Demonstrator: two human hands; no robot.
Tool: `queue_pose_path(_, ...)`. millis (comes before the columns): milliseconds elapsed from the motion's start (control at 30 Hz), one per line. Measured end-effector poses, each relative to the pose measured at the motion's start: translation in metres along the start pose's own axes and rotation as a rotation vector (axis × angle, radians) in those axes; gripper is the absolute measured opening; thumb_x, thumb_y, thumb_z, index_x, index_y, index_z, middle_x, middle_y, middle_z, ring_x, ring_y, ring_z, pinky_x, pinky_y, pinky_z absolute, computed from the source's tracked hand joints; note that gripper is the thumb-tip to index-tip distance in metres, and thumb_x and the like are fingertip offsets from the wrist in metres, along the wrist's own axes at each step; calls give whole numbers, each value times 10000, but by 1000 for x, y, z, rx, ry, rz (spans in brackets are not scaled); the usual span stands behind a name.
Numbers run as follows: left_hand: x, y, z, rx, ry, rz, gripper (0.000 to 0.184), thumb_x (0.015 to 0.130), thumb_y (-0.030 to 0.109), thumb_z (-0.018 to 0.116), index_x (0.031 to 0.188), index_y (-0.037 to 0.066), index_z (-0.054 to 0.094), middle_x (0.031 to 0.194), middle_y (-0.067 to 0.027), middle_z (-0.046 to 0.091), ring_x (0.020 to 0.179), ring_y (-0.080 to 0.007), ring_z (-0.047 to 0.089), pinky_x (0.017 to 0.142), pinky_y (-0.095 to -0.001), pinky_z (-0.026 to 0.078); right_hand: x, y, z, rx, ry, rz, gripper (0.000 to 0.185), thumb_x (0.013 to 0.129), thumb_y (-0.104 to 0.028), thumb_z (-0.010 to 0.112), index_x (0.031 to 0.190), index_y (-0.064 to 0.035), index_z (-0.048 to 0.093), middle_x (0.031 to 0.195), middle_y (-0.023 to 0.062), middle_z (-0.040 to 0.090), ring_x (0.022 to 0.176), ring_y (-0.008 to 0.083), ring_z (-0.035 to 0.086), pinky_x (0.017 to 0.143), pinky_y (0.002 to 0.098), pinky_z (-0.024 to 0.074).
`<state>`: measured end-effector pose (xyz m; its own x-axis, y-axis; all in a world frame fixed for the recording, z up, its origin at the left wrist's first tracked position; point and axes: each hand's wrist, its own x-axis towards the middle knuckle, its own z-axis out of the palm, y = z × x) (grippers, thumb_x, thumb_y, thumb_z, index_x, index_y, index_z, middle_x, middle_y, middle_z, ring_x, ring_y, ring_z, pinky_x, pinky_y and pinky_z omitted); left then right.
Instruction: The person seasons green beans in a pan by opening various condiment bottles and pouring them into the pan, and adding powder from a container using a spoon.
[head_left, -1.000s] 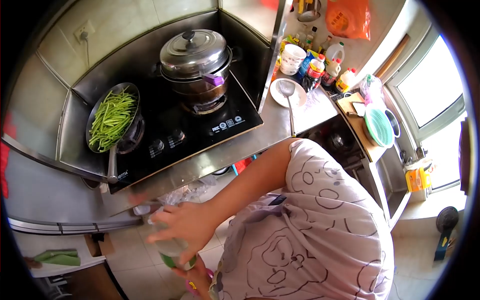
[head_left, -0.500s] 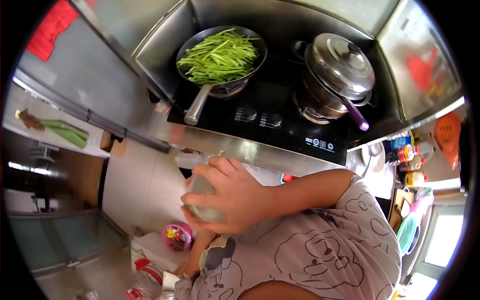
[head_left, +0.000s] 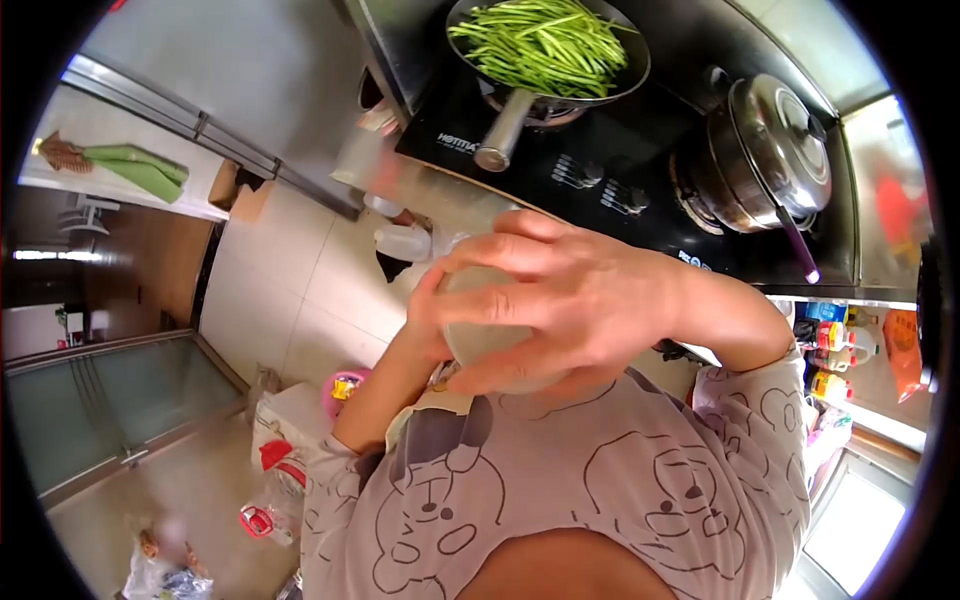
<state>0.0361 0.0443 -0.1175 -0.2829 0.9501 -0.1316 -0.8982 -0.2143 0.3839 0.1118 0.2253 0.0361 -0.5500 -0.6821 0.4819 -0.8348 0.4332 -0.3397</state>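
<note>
In front of my chest is a pale, translucent round container [head_left: 490,340], close to the camera. My right hand [head_left: 575,295] spreads over its top with the fingers curled around it, hiding much of it. My left hand [head_left: 428,312] is at its left side, pressed against it; most of the left fingers are hidden behind the container and my right hand. What is inside the container cannot be made out. Beyond my hands, a frying pan [head_left: 640,70] heaped with cut green stalks [head_left: 540,45] sits on the left burner of the black stove [head_left: 540,180].
A lidded steel pot [head_left: 775,150] with a purple-handled utensil [head_left: 798,245] stands on the right burner. Bottles [head_left: 832,360] are at the right. Below left are a pink bowl [head_left: 335,395] and a red-capped clear jar [head_left: 285,465]. A green leafy bundle [head_left: 140,170] lies at far left.
The view has turned, so the stove appears higher and farther right. Both hands and the container have come up nearer the camera, and more of my left forearm shows.
</note>
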Motion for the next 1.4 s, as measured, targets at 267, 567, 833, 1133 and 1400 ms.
queue_pose_path(267,-12,74,-30,-183,-117,-374,499,994,398,293,1329,77,478,1304,-144,535,1240,-299,501,1017,-438,439,63,17,23,-55,25,-54,352,612,-281,720,954,-203,690,1165,67,533,1041,295,488,809,390,418)
queue_pose_path(567,-28,115,-71,270,-119,-176,538,976,440,344,1340,65,473,1354,-152,508,1244,-306,499,1015,-467,439,107,51,22,-54,290,-68,415,740,-411,709,1087,-187,664,1301,154,512,1139,335,518,853,450,442)
queue_pose_path(833,-43,145,-27,-484,-481,-132,884,832,631,523,1449,36,307,1437,-256,372,1290,-323,454,1026,-469,417,92,58,68,1005,1032,841,900,809,-548,591,1452,-11,264,1389,241,421,1243,353,479,1032,444,377)
queue_pose_path(1133,-36,163,-68,44,-112,51,745,940,539,326,1435,-17,325,1456,-158,393,1320,-293,416,1097,-455,324,72,75,120,587,1010,877,545,984,-393,498,1360,0,454,1356,126,486,1210,194,465,1025,329,355)
queue_pose_path(1400,-31,176,-50,274,-80,358,846,876,611,386,1471,32,226,1427,-182,406,1309,-316,427,1077,-458,362,134,33,43,-855,57,655,215,602,-153,669,814,-124,687,673,-25,507,551,108,553,459,256,418)
